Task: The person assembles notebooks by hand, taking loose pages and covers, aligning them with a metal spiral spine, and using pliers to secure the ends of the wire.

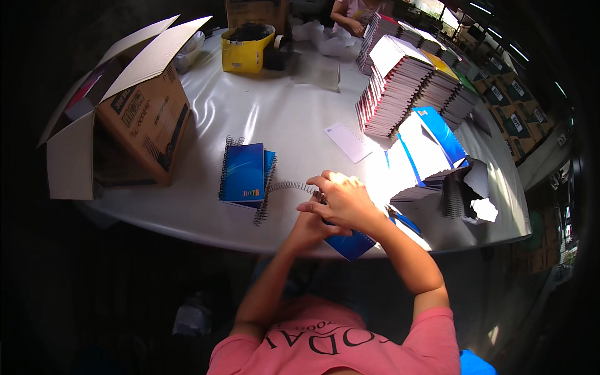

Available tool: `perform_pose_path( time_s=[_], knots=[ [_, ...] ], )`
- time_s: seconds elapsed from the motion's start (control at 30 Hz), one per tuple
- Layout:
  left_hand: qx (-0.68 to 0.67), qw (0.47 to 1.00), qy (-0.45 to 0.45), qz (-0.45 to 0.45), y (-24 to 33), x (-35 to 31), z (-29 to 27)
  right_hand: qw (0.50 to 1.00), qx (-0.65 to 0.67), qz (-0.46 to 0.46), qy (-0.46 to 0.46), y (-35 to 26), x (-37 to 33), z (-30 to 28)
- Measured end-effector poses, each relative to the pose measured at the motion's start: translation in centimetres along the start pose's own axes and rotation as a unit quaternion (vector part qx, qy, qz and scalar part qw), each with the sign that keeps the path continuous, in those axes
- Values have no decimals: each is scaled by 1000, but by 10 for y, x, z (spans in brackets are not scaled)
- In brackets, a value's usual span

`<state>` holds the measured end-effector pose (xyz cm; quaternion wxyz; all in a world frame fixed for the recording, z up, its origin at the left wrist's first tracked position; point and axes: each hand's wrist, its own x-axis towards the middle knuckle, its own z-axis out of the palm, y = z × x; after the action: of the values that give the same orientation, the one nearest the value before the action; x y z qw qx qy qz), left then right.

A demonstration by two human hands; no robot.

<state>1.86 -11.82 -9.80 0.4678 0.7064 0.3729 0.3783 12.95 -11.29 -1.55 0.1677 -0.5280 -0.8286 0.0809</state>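
Observation:
Near the table's front edge, my left hand [310, 230] grips a blue-covered notebook [352, 247], whose lower corner shows below my hands. Over it bends my right hand [347, 199], fingers curled at the notebook's edge by the end of a wire spiral coil [289, 185]. This loose coil stretches left from my fingers toward a small stack of blue spiral notebooks [244, 172]. My right hand hides most of the held notebook and the exact pinch. Blue-handled pliers [405, 220] lie right of my right forearm.
An open cardboard box [140, 125] stands left. A yellow bin [242, 57] is at the back. Tall notebook stacks [397, 84] and blue-covered piles [440, 134] fill the right. A loose sheet [347, 142] lies mid-table. Another person [356, 22] is at the far side.

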Motion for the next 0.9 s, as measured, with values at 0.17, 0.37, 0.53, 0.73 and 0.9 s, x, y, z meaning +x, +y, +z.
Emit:
perform_pose_path(
  time_s=[0.17,0.37,0.53,0.73,0.9],
  knots=[
    [-125,992,25,24,-11,-14,6,982,148,33,-113,-2,34,6],
    [-68,997,26,13,-1,-22,0,984,129,-15,-122,-14,41,27],
    [-50,995,83,-23,1,-33,1,983,139,-5,-122,-3,56,26],
    [-104,991,83,-10,-8,-31,4,980,188,6,-70,-3,52,35],
    [-19,996,70,-44,-7,-28,10,911,345,125,-191,8,62,50]
  ],
)
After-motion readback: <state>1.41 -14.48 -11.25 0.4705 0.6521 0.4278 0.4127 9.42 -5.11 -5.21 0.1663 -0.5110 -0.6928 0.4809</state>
